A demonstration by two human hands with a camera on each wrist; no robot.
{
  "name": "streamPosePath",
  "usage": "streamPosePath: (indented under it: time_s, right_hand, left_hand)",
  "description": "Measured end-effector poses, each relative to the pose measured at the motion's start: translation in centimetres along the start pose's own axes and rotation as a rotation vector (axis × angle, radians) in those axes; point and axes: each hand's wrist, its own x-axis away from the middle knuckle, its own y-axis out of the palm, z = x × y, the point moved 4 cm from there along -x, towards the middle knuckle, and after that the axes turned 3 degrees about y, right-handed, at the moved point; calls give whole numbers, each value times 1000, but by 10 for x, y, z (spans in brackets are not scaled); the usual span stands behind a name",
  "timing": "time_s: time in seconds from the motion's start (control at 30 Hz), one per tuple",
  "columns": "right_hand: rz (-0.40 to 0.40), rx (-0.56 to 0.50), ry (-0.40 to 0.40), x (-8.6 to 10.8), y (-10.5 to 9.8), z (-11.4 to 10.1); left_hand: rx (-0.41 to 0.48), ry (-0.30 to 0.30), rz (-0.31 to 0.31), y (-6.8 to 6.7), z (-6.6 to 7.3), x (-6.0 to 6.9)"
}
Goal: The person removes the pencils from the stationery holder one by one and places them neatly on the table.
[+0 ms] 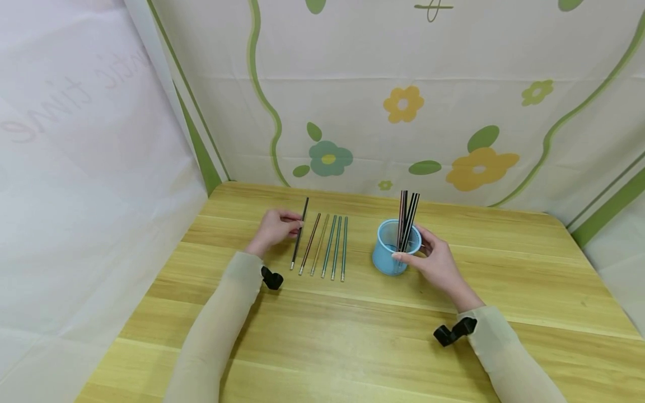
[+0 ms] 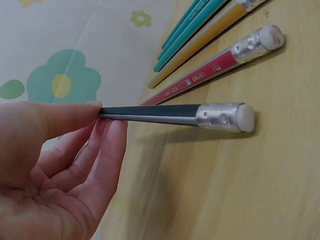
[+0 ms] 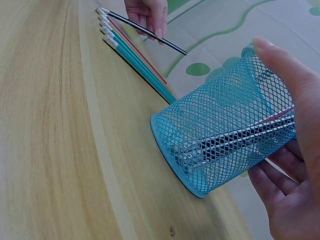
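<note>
My left hand (image 1: pixel 274 228) pinches a black pencil (image 2: pixel 165 115) between thumb and fingers, eraser end towards me. In the right wrist view that pencil looks raised at a slant, its eraser end near the others. To its right a red pencil (image 2: pixel 200 75), a yellow pencil (image 2: pixel 205 40) and three teal pencils (image 1: pixel 345 246) lie in a row with white erasers nearest me. My right hand (image 1: pixel 440 266) grips a blue mesh pencil cup (image 3: pixel 210 130) around its right side, thumb at the front. Several dark pencils (image 1: pixel 413 215) and a reddish one stand inside, leaning right, erasers down.
The wooden table (image 1: pixel 322 347) reaches back to a white curtain (image 1: pixel 363 123) printed with flowers and vines. Another white curtain (image 1: pixel 75 196) hangs along the left. Black wrist mounts (image 1: pixel 455 331) sit on both forearms.
</note>
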Motion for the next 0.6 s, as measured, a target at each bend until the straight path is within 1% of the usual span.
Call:
streamPosePath:
  time_s: [0.17,0.3,0.6]
  right_hand:
    - [-3,-5,6,0,0,0]
    - [-4,-11,17,0,1,-2]
    - [-1,-16,1,1,1,-2]
  left_hand:
    - [-17,-10,-1,2,-1,0]
    - [-19,-30,-1,4,-5,-2]
    - [-35,-52,4,9,-10,-5]
